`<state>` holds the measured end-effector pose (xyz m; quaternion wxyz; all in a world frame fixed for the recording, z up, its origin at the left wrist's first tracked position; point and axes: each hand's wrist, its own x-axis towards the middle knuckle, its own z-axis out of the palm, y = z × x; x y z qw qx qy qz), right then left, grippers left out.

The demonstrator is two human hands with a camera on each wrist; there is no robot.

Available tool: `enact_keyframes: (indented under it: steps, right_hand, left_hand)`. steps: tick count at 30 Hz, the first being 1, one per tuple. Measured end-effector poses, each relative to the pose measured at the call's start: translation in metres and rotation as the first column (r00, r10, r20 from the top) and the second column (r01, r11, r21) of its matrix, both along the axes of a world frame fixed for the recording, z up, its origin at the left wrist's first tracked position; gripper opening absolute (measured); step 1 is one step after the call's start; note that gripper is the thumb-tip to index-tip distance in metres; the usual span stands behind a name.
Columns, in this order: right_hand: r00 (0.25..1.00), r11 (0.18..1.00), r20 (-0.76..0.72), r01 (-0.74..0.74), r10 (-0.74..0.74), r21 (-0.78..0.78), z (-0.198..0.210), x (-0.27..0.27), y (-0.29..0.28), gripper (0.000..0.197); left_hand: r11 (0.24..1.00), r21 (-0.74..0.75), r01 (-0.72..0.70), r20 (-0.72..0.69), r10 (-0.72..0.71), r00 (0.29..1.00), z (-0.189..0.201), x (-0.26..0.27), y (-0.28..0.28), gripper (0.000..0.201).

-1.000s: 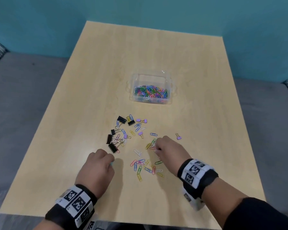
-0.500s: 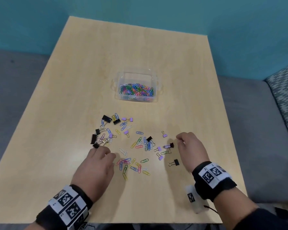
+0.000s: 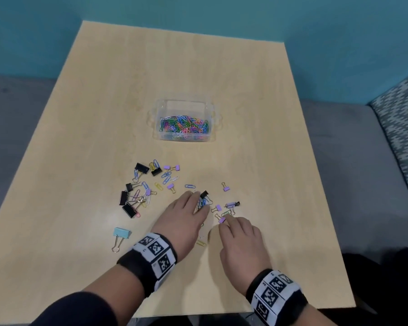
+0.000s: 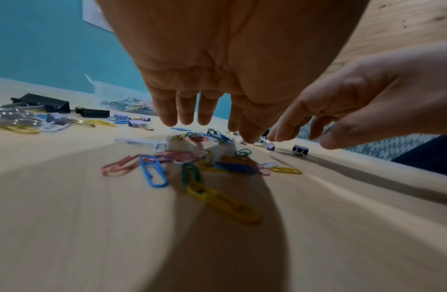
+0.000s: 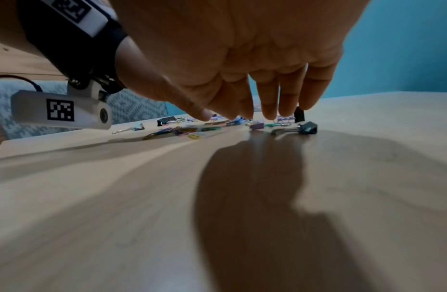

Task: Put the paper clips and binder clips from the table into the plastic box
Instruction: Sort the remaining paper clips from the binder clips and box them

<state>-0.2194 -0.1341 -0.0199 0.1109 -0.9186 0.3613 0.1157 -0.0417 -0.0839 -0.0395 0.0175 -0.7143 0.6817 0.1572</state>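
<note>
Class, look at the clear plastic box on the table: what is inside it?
The plastic box holds a heap of coloured paper clips across its floor. No binder clips show on top; whatever lies beneath the heap is covered and cannot be seen.

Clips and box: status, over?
Left hand and right hand open, fingers down among loose clips, gripping nothing. Box part-filled; many paper and binder clips on the table. Path to box clear.
</note>
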Motion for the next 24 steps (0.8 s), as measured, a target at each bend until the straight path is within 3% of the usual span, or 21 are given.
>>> enact_keyframes:
  steps: [8, 15, 20, 22, 24]
  right_hand:
    - [0.998, 0.998, -0.021, -0.056, 0.056, -0.008, -0.003, 0.008, -0.006, 0.039]
    - [0.978, 0.977, -0.004, -0.210, 0.210, -0.035, -0.003, 0.018, 0.010, 0.039]
    - [0.951, 0.952, 0.026, -0.307, 0.307, -0.004, -0.003, 0.004, 0.027, 0.047]
    - [0.954, 0.954, 0.064, -0.297, 0.294, 0.041, -0.004, -0.003, 0.033, 0.049]
    - [0.976, 0.972, 0.101, -0.205, 0.194, 0.117, -0.006, -0.008, 0.037, 0.051]
  left_hand:
    - [1.000, 0.006, 0.011, 0.065, -0.011, 0.998, -0.008, 0.005, 0.010, 0.057]
    - [0.999, -0.038, 0.002, -0.005, -0.002, 1.000, -0.011, 0.012, 0.025, 0.055]
    - [0.989, -0.133, 0.061, -0.041, -0.067, 0.997, -0.012, 0.016, 0.043, 0.037]
    - [0.986, -0.159, -0.040, -0.081, 0.027, 0.996, -0.009, 0.020, 0.050, 0.038]
    - [0.960, -0.127, -0.248, -0.162, 0.226, 0.960, -0.001, 0.021, 0.057, 0.038]
